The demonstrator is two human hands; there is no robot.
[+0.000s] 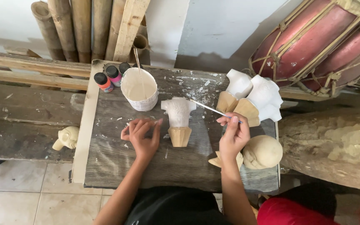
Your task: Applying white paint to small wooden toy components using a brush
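Hands: left hand flat on board; right hand pinching brush.

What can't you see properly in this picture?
- Head view: the right hand hides its grip on the thin paintbrush.
- A small tan carving is half covered by the right wrist.
- The two drums are cut off by the top and right edges.
- The white cup's depth of paint cannot be judged.
- The left hand covers part of the wooden board.
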